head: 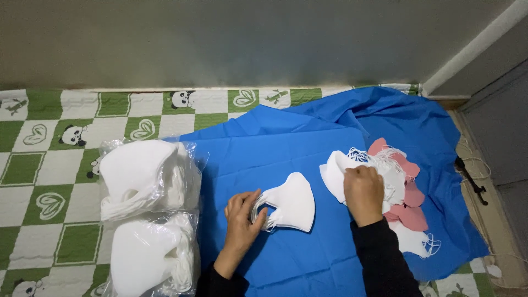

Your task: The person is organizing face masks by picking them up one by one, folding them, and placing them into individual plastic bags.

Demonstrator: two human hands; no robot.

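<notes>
Left hand (242, 217) pinches ear loops of white mask stack (290, 202) on blue cloth (308, 148). Right hand (363, 192) closed on loose mask pile (385, 176), grip possibly on single mask. Risk: tangled loops drag neighbours, stack slides apart.

You are facing a plain wall (231, 38), painted a dull grey-green and unevenly lit, brighter toward the middle and darker at the left. At your right it meets a pale vertical trim strip (473, 47) that runs diagonally toward the upper corner, with a grey panel (498, 126) beside it. Below the wall lies a quilted mat (44, 165) in green and white checks, printed with pandas, hearts and bamboo. A blue cloth (308, 148) is spread over its right half, creased and bunched near the wall. Light is soft and indoor, casting no hard shadows.
</notes>
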